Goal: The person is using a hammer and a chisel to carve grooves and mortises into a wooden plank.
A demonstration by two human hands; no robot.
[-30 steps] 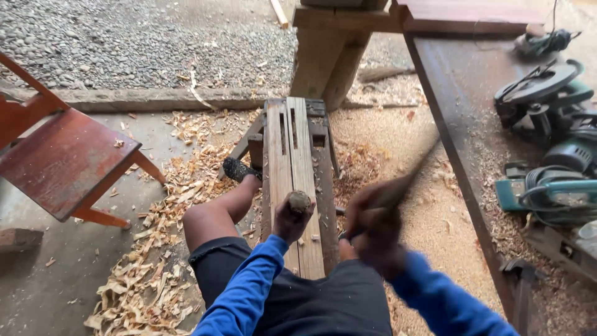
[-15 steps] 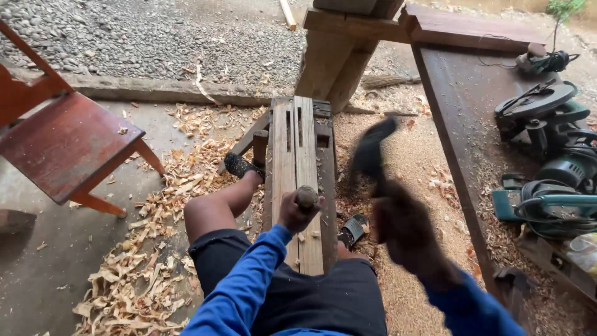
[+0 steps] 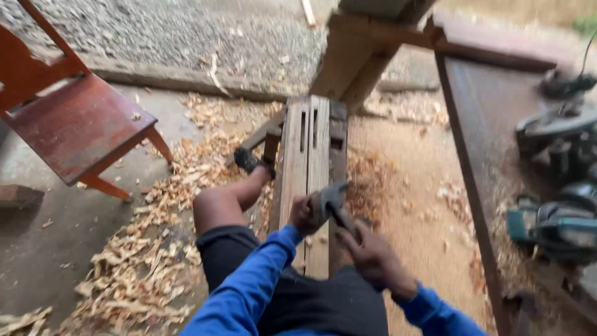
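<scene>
**Q:** Since half a second ago, what has moved?

**A:** Down has come the hammer; before, it was raised high and blurred, and now its head sits just beside the left hand, at the top of whatever that hand grips.

**Q:** How are the fingers placed?

**A:** Left-hand fingers are curled tight around a short upright tool, likely a chisel, though only its top shows, so I cannot be sure. Fingers of the right hand are wrapped closed around the dark hammer handle, which slants up and left toward the head.

**Q:** Where is the piece being worked?

**A:** Both hands are over a long wooden workpiece, made of pale slats with narrow slots cut near its far end. It runs straight away from the person, between the legs, and the left hand rests on it.

**Q:** What lies farther out?

**A:** Blue sleeves cover both arms. The person's bare left knee is bent beside the workpiece, the foot in a dark sandal. Wood shavings are heaped on the concrete floor to the left. A red wooden chair stands well apart at the left. On the right, a long dark desk carries power tools, among them a circular saw; motion blur softens them.
</scene>
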